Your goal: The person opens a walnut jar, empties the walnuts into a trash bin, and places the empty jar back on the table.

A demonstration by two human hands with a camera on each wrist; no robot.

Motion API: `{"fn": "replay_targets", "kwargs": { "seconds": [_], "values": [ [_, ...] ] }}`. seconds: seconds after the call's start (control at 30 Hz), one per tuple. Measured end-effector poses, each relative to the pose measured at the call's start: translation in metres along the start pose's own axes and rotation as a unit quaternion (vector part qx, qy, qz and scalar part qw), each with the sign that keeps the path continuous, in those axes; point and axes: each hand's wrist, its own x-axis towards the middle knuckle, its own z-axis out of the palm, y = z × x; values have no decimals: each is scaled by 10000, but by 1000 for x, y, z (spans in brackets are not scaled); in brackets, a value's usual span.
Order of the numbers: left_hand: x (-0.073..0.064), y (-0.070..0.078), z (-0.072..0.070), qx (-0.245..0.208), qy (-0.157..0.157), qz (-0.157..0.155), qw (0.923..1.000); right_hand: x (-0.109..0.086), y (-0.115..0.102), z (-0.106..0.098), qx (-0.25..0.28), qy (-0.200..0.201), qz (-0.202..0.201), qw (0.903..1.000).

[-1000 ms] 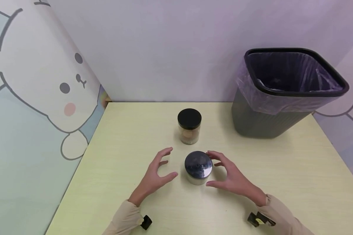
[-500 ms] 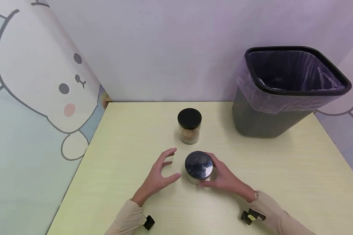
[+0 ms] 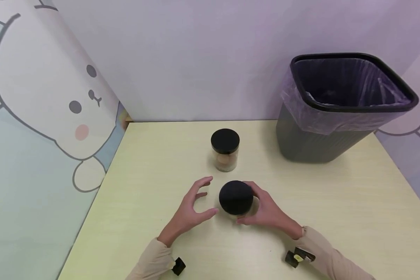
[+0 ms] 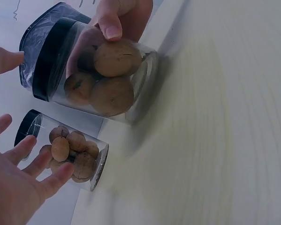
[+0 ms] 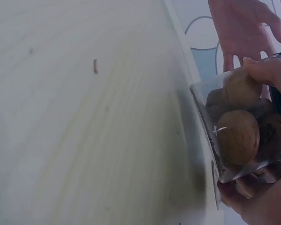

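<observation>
A clear jar with a black lid (image 3: 236, 197) stands at the middle of the table, and my right hand (image 3: 268, 210) grips it round its right side, thumb in front and fingers behind. Several brown, round walnuts (image 4: 113, 96) show through its wall in the left wrist view. My left hand (image 3: 189, 212) is held to the left of this jar, thumb and fingers spread apart, with nothing in its grasp. Farther back stands a second, narrower jar (image 3: 225, 151), black-lidded too, with smaller-looking walnuts (image 4: 84, 164) inside.
A grey bin (image 3: 308, 140) lined with a translucent plastic bag stands at the back right of the pale wooden table (image 3: 154, 155). Behind the table rises a plain wall (image 3: 182, 62). On the left is a wall with a cartoon animal (image 3: 63, 105).
My right hand has moved left and closed round the near jar. The bright reflection on its lid has gone, leaving it dull black. My left hand has come slightly closer to it.
</observation>
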Motion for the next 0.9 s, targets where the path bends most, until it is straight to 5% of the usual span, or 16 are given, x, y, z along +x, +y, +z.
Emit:
{"fn": "replay_targets", "kwargs": {
  "seconds": [0.67,0.9],
  "values": [
    [-1,27,6,189,-219,709,9971,-4,-39,-33,-748,50,-394,9964],
    [-1,16,10,396,-228,948,9944,0,-65,-38,-644,78,-681,9956]
  ]
}}
